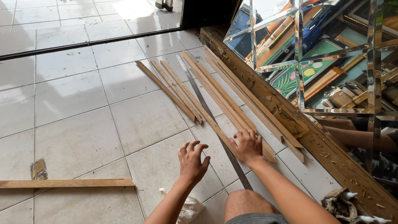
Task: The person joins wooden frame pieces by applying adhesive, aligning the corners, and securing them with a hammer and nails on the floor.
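Observation:
Several thin wooden strips lie side by side on the white tiled floor, running from near me toward the far wall. A long grey metal ruler lies among them. My right hand presses flat on the near ends of the strips, fingers spread. My left hand hovers just left of it above the tiles, fingers apart and holding nothing.
A large mirror panel with bevelled facets in a rough wooden frame leans along the right. One more strip lies apart at the left. A white rag and my knee sit near the bottom edge.

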